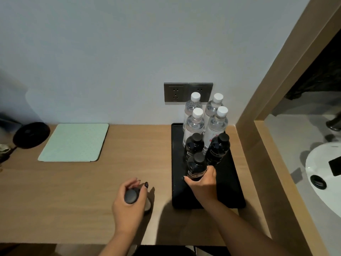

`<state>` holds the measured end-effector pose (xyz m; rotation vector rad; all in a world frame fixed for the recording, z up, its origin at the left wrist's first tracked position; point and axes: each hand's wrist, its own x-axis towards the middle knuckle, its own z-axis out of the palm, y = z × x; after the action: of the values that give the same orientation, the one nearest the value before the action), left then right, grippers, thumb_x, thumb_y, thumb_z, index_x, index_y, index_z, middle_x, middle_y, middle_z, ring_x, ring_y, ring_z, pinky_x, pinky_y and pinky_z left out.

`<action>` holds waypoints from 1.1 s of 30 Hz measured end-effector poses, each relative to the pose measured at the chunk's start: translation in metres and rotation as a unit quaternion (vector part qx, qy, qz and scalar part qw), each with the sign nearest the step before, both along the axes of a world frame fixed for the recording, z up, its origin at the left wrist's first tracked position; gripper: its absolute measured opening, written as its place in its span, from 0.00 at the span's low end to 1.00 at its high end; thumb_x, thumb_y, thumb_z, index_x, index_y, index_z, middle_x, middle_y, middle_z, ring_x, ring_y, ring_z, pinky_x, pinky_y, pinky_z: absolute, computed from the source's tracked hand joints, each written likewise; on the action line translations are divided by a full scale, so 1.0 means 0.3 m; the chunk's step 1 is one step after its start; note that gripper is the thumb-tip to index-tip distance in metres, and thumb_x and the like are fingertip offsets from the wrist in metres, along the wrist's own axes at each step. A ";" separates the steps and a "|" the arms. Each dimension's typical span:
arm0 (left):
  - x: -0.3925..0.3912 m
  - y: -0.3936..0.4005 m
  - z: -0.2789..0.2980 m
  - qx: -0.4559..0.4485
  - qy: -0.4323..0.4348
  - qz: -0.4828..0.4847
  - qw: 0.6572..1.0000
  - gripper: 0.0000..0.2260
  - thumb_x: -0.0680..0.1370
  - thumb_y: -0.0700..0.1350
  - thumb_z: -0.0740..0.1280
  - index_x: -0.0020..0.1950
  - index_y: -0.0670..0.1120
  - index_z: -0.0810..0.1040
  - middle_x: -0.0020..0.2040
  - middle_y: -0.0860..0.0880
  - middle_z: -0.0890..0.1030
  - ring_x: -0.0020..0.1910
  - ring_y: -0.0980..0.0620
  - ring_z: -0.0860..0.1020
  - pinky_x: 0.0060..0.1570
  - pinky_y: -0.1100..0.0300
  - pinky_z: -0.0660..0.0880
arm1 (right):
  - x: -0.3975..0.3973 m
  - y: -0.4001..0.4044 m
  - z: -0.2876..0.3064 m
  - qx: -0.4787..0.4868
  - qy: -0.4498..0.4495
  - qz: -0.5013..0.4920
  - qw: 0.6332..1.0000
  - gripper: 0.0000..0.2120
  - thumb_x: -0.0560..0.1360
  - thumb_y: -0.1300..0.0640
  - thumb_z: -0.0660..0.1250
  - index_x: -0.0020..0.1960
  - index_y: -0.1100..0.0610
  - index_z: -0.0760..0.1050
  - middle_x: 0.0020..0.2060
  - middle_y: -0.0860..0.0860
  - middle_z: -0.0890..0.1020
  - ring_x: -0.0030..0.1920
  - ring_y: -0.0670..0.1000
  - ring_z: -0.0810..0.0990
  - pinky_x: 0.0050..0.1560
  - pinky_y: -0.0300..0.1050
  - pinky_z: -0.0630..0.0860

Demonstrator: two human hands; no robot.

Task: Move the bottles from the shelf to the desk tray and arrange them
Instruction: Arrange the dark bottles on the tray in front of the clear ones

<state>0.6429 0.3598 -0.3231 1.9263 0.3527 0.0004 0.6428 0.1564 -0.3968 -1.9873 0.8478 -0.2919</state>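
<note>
A black tray [234, 187] lies on the wooden desk by the right wall. Several clear water bottles with white caps [195, 124] stand at its back. In front of them stand two dark bottles with black caps [218, 148]. My right hand [203, 182] grips a third dark bottle [197, 167], upright on the tray in front of the left dark one. My left hand [129, 202] holds another dark bottle [131, 196] by its body, upright on the desk left of the tray.
A pale green mat [73, 143] lies on the desk [73, 200] at the left, with a black round lamp base [31, 134] beside it. Wall sockets [175, 95] sit behind the bottles. A wooden frame [258, 145] borders the desk on the right, with a white washbasin [324, 174] beyond.
</note>
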 end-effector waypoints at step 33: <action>0.313 -0.026 0.431 -0.384 0.285 -0.178 0.860 0.09 0.72 0.48 0.71 0.40 0.44 0.75 0.29 0.46 0.81 0.29 0.49 0.81 0.39 0.52 0.78 | -0.141 0.326 0.390 -0.127 -0.084 0.085 0.985 0.32 0.68 0.51 0.74 0.67 0.44 0.63 0.58 0.31 0.63 0.61 0.28 0.64 0.57 0.20 0.61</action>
<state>0.7366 0.3519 -0.1938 1.1238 0.3114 -0.8501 0.6007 0.2542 -0.2797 -2.2191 0.5524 -0.4801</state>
